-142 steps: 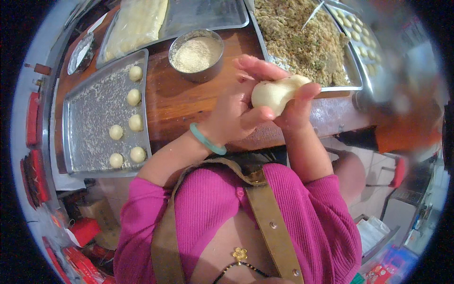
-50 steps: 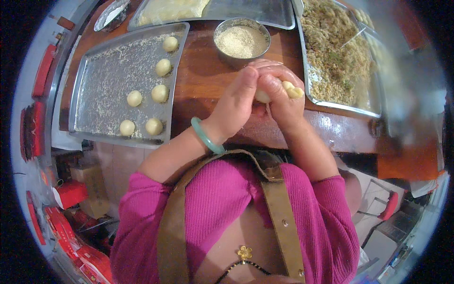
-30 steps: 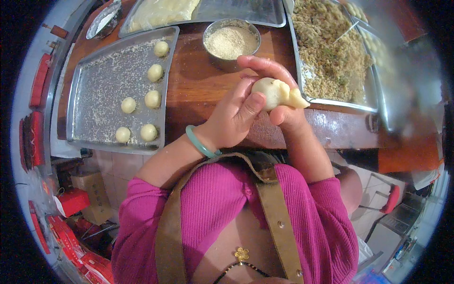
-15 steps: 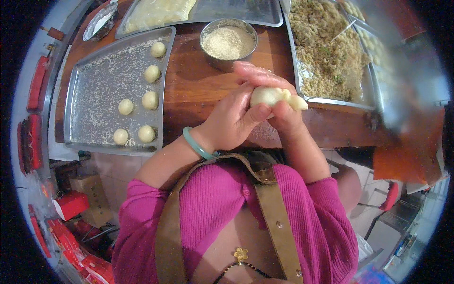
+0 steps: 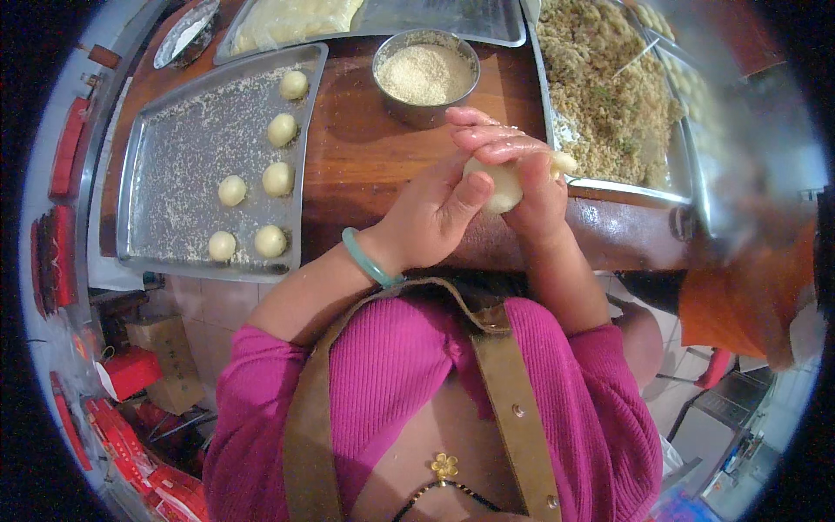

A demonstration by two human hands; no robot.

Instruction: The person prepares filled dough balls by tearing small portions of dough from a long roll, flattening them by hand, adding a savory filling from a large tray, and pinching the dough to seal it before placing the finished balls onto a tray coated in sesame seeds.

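Observation:
A pale ball of dough [image 5: 503, 190] is cupped between my two hands over the table's near edge. My left hand [image 5: 439, 204] curves round its left side, the thumb pressed against it. Around the right side closes my right hand [image 5: 541, 204], and a small knob of dough [image 5: 564, 163] sticks out beyond its thumb. Bent fingers cover the top of the ball, hiding part of it. Beyond the hands stands a round metal bowl [image 5: 426, 76] of pale crumbs or seeds. To the left, a metal tray [image 5: 174, 174] strewn with pale grains holds several smooth dough balls [image 5: 277, 179].
A big tray of crumbly brownish filling [image 5: 609, 96] with a thin stick in it lies at the right. At the back are a tray with a plastic-covered pale slab [image 5: 296, 22] and a bowl of white powder [image 5: 186, 36]. An orange cloth shape [image 5: 731, 304] is at the right.
The dough ball has turned and sits slightly lower between my hands. Its knob shows less, now poking out by the right thumb. The fingers over the top have shifted slightly right.

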